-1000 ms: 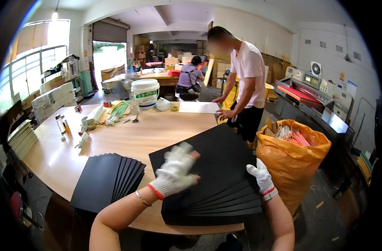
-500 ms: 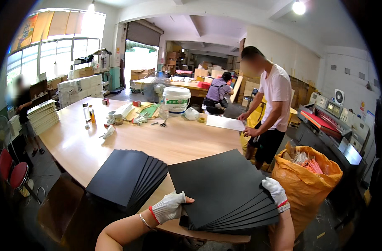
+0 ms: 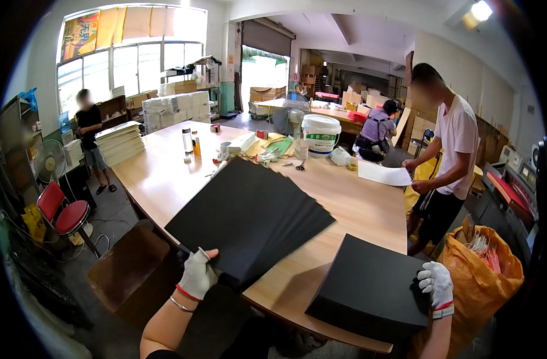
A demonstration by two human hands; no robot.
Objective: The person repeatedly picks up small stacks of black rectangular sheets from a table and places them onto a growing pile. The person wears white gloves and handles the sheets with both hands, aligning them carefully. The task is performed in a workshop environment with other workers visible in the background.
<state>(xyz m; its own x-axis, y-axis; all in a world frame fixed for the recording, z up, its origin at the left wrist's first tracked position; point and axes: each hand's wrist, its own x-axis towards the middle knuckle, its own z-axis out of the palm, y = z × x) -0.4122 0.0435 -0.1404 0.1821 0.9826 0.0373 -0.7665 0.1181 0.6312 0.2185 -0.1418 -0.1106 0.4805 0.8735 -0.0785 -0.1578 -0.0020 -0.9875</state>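
Note:
My left hand (image 3: pixel 199 274), in a white glove with red trim and a bare thumb, grips a fan of black sheets (image 3: pixel 243 215) at its near edge. The fan is tilted above the table, spread toward the right. Lower right, a squared stack of black sheets (image 3: pixel 369 281) lies at the table's near edge. My right hand (image 3: pixel 436 283), gloved in white, is closed at the stack's right edge with its fingers curled; the thumb is hidden. Whatever lies under the fan is out of sight.
The wooden table (image 3: pixel 357 209) carries a white bucket (image 3: pixel 320 136), scissors (image 3: pixel 300 166) and bottles (image 3: pixel 191 142). An orange sack (image 3: pixel 477 287) stands right. One person (image 3: pixel 456 131) handles a white sheet (image 3: pixel 384 175). A red chair (image 3: pixel 70 212) and brown box (image 3: pixel 130 263) stand left.
My left hand has moved left and up with the fanned sheets, away from the right stack. My right hand stays at the stack's edge. The view has turned left.

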